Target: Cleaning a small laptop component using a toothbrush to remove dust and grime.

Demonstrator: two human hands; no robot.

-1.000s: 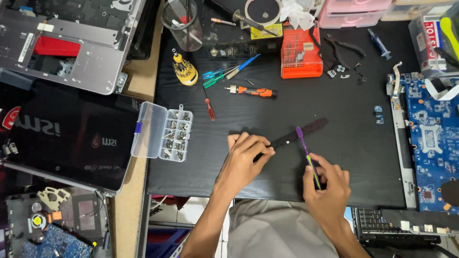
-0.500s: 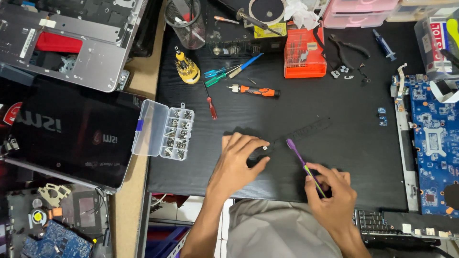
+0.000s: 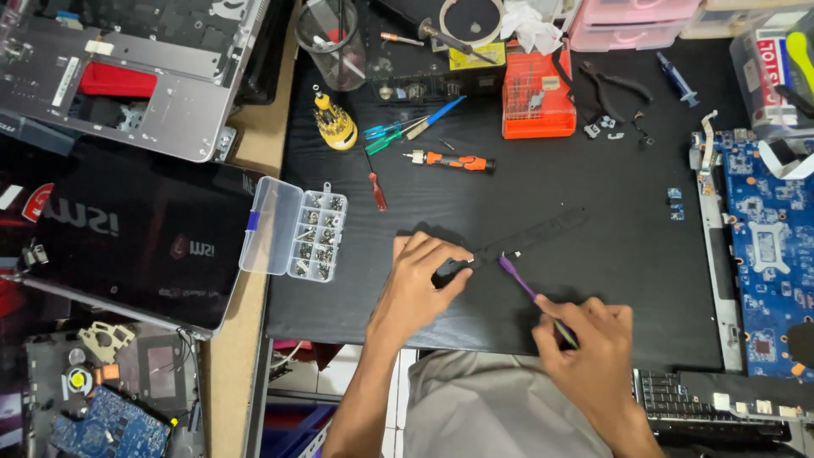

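Left hand (image 3: 420, 284) is pressed down on the near end of a long black strip (image 3: 526, 239) lying flat on the black desk (image 3: 593, 187), fingers curled over it to pin it rather than lift it. Right hand (image 3: 589, 348) is closed in a pencil grip around a purple pry tool (image 3: 530, 293), tip right at the strip just beside the left fingertips. Clear screw box (image 3: 292, 229) sits off left, orange-handled screwdriver (image 3: 449, 161) further up the desk.
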